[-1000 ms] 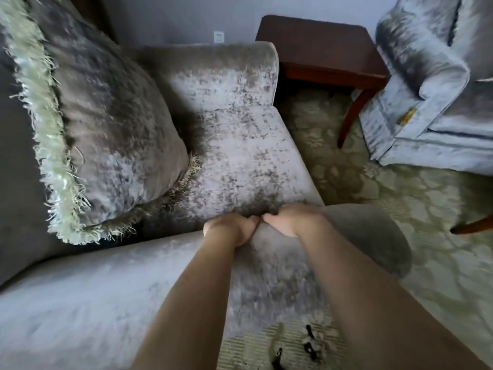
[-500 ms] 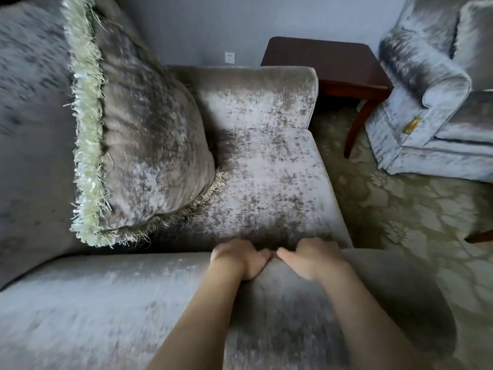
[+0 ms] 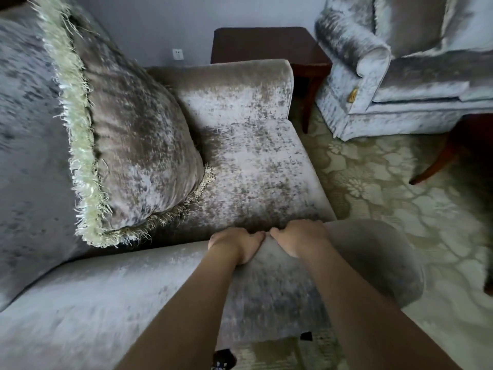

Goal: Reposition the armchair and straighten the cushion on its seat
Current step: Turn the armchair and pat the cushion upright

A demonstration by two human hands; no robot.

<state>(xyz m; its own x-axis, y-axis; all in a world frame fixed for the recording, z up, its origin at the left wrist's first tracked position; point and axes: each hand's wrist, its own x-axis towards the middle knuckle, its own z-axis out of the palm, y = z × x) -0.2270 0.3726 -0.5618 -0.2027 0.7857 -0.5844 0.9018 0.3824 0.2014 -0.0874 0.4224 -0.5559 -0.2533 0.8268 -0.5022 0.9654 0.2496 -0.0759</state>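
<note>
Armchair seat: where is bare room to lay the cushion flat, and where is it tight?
The seat is bare from the cushion's fringed edge across to its front edge, between the far armrest and the near armrest. Crowded: the cushion leans against the backrest, and the left hand and right hand grip the near armrest.

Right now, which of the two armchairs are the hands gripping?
The near armchair with the fringed cushion; both hands grip its armrest. The other armchair stands untouched beyond the side table.
</note>
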